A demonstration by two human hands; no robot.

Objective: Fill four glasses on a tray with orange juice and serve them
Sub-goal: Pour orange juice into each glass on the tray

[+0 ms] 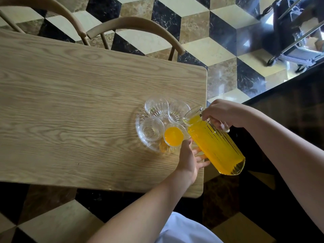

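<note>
Head | right hand [226,114] clamped on jug [214,142] handle | left hand [190,157] spread, supporting jug

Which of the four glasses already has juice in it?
The glass nearest the person, at the tray's near-right side beside the left hand. It is full of orange juice; the other three are clear and empty.

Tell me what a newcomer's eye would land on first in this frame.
The bright orange juice: a ribbed glass pitcher full of it, tilted over the table's right edge, held at the handle by the right hand and supported underneath by the left hand. Beside its spout sits a round glass tray with four glasses, the nearest glass filled and the other three empty. Behind, the cube-patterned floor stands out.
</note>
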